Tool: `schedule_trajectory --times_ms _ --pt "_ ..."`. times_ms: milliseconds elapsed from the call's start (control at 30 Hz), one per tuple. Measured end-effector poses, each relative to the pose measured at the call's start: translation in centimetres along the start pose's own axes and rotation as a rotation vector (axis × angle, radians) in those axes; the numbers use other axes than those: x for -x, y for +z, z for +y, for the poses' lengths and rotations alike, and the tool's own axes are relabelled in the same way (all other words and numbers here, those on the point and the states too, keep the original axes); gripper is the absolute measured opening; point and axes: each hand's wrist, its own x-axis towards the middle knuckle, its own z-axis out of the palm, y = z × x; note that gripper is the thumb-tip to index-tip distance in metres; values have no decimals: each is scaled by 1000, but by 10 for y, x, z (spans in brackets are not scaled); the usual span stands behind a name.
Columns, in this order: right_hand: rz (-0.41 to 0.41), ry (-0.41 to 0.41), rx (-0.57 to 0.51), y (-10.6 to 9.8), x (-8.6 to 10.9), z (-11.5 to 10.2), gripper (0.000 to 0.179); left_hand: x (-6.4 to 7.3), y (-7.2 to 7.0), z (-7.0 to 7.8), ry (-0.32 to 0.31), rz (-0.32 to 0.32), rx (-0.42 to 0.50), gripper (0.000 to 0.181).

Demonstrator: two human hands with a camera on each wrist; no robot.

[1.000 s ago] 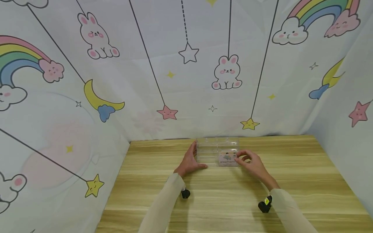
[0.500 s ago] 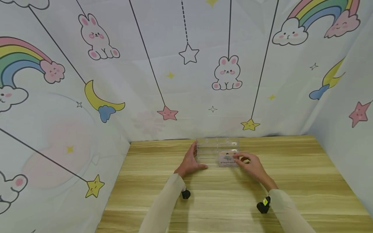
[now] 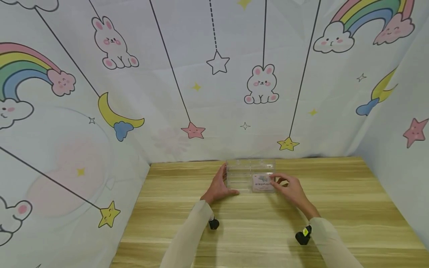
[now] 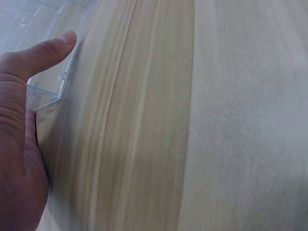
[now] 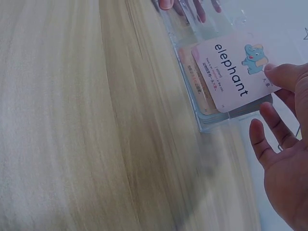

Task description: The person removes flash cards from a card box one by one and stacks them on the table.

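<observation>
A clear plastic divided box (image 3: 238, 180) sits on the wooden table, near its back edge. Around the box's left side my left hand (image 3: 218, 188) holds it; in the left wrist view, the thumb of that hand (image 4: 21, 110) lies over the front edge. My right hand (image 3: 291, 190) pinches a pink elephant flash card (image 5: 230, 72) at its picture end, between thumb and fingers. Under that card, a stack of cards (image 5: 196, 86) lies in the front right compartment, the top one orange-edged and partly covered. The elephant card sits askew over the stack.
The wooden tabletop (image 3: 254, 230) stretches in front of the box and to both sides. Behind it hangs a white cloth (image 3: 221, 145) printed with bunnies, stars and rainbows. Each wrist carries a small black device (image 3: 213, 223).
The elephant card has shifted slightly upward over the stack, and its lettering now sits higher in the compartment. My right hand keeps its pinch; the left hand and box stay in place.
</observation>
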Motion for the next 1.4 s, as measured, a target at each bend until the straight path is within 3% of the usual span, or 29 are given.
schedule_trajectory --times_ms 367,533,833,1400 --pt "4 8 18 -5 -2 -7 29 0 0 0 -3 0 -9 133" --pt "7 18 -27 -8 -2 -11 33 0 0 -2 4 -5 -12 133" --pt "-43 66 -143 -14 0 -20 44 1 -1 -1 18 -6 -6 133" --pt "-113 154 -178 -22 16 -17 56 2 -1 -3 23 -11 -7 133"
